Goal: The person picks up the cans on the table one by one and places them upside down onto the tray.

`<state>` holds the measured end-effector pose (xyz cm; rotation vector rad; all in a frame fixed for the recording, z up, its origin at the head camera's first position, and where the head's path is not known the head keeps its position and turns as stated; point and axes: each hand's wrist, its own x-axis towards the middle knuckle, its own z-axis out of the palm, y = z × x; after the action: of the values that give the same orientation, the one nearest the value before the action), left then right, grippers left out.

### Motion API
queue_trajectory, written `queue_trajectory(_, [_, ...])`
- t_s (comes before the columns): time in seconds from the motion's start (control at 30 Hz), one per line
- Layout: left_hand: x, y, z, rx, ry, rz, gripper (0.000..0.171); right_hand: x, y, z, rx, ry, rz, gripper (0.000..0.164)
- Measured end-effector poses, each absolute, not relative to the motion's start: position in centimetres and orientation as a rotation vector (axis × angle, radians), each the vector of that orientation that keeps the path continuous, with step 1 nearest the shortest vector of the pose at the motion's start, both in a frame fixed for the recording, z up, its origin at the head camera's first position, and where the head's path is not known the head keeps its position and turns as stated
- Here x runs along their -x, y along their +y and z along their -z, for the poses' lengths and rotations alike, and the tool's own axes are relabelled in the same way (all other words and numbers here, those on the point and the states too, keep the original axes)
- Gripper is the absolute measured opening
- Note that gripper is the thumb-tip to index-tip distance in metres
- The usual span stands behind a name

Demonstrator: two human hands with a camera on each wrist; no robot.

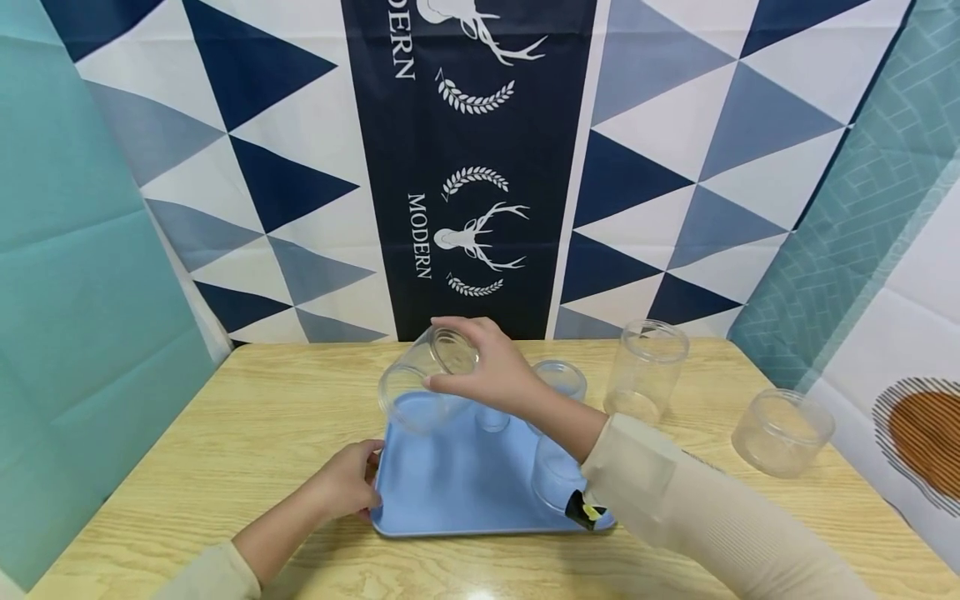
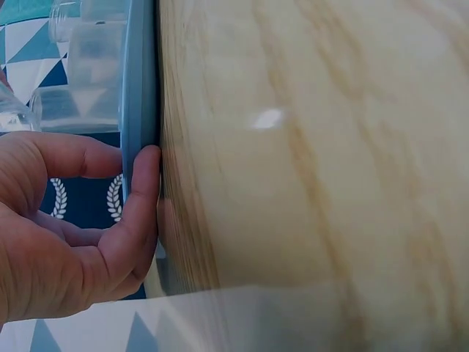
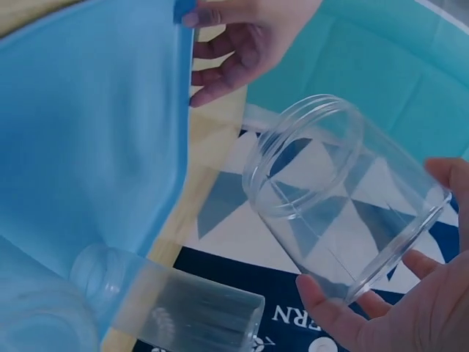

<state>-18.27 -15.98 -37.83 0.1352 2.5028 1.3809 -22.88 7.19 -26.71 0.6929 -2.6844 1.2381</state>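
My right hand [image 1: 491,365] grips a clear jar [image 1: 408,385] by its base end. The jar is tilted in the air over the back left of a blue tray [image 1: 457,492]. In the right wrist view, the jar's threaded open mouth [image 3: 271,165] points away from the palm, and nothing shows inside. At the tray's left edge, my left hand [image 1: 348,479] pinches the rim [image 2: 139,88], thumb on one side and fingers on the other. Several clear jars stand on the tray, among them a front right one [image 1: 553,475], partly hidden by the right arm.
To the right of the tray, a tall clear jar [image 1: 647,371] and a low, wide one [image 1: 782,433] stand on the wooden table [image 1: 285,400]. A patterned cloth [image 1: 300,167] hangs behind the table. A black-and-yellow patch [image 1: 585,510] shows below the right sleeve.
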Motion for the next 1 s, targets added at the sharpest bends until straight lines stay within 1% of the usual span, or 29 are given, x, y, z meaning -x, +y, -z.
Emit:
queue_trajectory(0.43, [18.2,-16.0,38.0,-0.174,2.503,-1.379,0.083,23.6,4.9,26.6,-0.731,-2.789,-0.964,0.075])
queue_trajectory(0.7, [18.3,-16.1,38.0,-0.17,2.483,-1.395,0.083,24.3,3.6,27.5,-0.804,-2.859,-0.81,0.073])
queue_trajectory(1.0, [18.1,-16.0,38.2,-0.128,2.499,-1.406,0.084,24.8,2.7,28.2,-0.792,-2.933,-0.625,0.074])
